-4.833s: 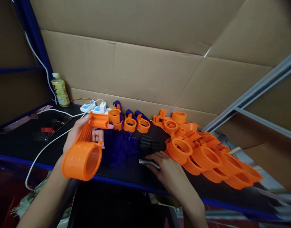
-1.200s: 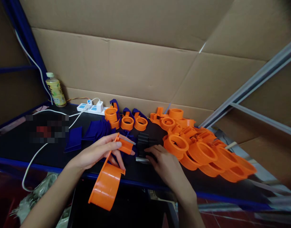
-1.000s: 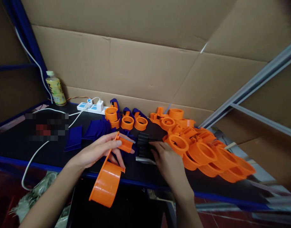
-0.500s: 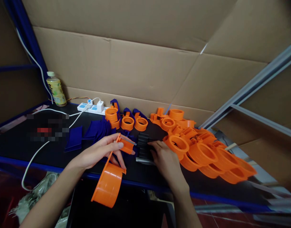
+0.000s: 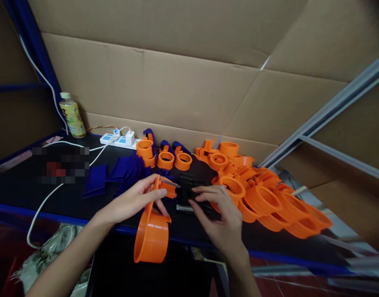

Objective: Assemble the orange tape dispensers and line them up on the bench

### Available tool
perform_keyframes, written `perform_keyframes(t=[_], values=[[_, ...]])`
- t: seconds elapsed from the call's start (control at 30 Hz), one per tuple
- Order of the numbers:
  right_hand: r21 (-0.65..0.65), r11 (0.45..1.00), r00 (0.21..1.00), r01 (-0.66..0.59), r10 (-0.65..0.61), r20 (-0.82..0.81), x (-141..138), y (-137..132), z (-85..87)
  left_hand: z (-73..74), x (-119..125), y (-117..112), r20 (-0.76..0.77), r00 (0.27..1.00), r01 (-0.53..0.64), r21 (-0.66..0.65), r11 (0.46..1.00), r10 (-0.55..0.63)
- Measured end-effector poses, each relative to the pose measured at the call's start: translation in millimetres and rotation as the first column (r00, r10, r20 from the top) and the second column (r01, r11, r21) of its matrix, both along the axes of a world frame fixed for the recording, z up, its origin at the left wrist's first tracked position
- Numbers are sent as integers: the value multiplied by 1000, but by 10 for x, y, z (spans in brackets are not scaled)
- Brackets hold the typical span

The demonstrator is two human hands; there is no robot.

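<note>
My left hand is closed round the upper end of an orange plastic tape dispenser frame, whose ring hangs below my fingers. A thin grey metal strip juts from the frame's upper end towards the right. My right hand is pinched on a small black part, whose full shape my fingers hide. Under and beside that hand lies a group of black plastic strips on the dark tabletop.
Orange dispenser frames are heaped on the right. Several dispensers with blue parts stand at the back. Blue flat pieces lie left of centre. A white power strip, cables and a bottle are at the back left.
My right hand has lifted a black part slightly off the black strips, its thumb and fingers now pinched. My left hand has shifted a little right, turning the orange frame more upright.
</note>
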State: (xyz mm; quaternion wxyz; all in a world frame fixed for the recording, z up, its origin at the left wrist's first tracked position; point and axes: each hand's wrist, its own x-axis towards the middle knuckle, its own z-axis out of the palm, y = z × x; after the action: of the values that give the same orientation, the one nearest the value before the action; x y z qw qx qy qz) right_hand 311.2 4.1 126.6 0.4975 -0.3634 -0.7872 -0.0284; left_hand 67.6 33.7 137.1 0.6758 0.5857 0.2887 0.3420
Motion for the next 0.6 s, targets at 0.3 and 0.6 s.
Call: perform_keyframes(t=[0.3,0.6], values=[[156,985,989,68,-87,123,-233,-120,-53,-109,234,-96,41,999,31,-23,999,-30],[83,994,998,69,-69,2,-278,-168,-99,-79,200,-106,125,992,13,-24,1000,-10]])
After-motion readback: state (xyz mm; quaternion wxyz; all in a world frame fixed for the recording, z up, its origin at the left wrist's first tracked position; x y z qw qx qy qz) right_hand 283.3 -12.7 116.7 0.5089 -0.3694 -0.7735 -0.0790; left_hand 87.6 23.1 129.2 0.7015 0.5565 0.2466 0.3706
